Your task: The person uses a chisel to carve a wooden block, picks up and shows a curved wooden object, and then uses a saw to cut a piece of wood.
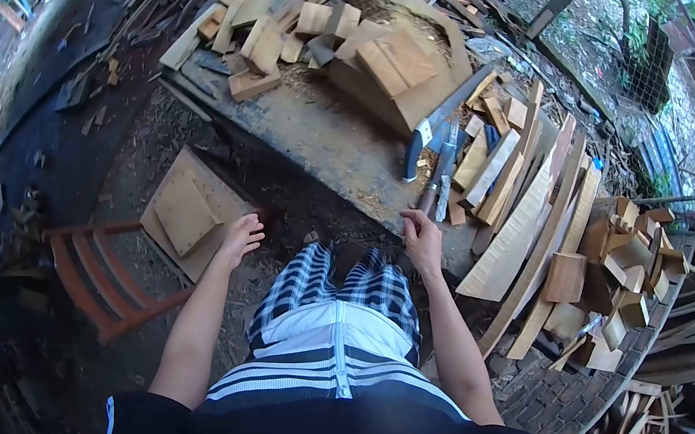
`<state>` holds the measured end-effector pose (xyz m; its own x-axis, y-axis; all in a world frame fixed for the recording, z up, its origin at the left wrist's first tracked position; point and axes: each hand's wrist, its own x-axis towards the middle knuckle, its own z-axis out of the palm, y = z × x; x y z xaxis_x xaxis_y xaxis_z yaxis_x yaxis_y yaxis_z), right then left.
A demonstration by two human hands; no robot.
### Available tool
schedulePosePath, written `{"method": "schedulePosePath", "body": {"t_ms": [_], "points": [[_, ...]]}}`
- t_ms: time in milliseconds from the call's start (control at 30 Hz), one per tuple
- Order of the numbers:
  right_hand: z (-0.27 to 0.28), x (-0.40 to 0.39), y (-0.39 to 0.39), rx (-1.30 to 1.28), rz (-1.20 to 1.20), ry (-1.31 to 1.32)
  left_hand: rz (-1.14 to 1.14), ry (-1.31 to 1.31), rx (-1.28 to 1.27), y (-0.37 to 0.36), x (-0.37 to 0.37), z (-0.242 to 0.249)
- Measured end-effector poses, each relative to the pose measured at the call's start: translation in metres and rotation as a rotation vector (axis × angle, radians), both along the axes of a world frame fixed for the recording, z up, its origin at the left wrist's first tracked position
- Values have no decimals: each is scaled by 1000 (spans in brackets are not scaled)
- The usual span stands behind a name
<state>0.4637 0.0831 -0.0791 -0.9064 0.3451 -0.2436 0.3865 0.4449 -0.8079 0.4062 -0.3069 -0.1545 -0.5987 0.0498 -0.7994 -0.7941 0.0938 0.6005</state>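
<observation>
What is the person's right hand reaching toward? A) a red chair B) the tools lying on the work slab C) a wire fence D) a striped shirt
B: the right hand is stretched out, fingers open, right by the handle end of the tools lying on the work slab, beside an axe.

Bare counter (322, 145) lies open ahead of both hands; an axe (435, 122) and stacked planks (529, 219) block the right, wood blocks (260, 21) crowd the far edge.

Outdoor woodworking yard: wood offcuts (499, 177), axe (435, 122)
</observation>
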Motion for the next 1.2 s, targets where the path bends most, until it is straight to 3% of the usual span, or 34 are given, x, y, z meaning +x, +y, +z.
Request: {"method": "schedulePosePath", "body": {"t_ms": [100,200,300,600,800,1000,1033,1067,1133,1167,1200], "points": [[12,-12,-37,-63,26,-69,20,-75,-112,-50,11,-18],[29,-18,-57,107,255,-105,-19,-194,-205,-82,19,-34],[28,-13,-63,226,297,-106,-72,-247,-210,-90,14,-48],[7,-39,-56,134,176,-222,-305,-139,-100,-10,-72,-41],[-16,-129,-21,-182,-49,-12,-410,38,-52,42,-135,5],[-29,-251,43,65,-498,296,-408,-3,39,64,-173,48],[-36,-269,54,265,-481,360,-455,-23,49,73,-181,52],[-46,-286,64,296,-470,409,-492,-5,41,81,-189,52],[-72,-307,73,232,-498,343,-540,9,47,102,-204,56],[-89,-316,78,42,-446,361,-537,25,59,117,-210,63],[-90,-315,76,104,-390,267,-555,10,83,133,-217,70]]}}
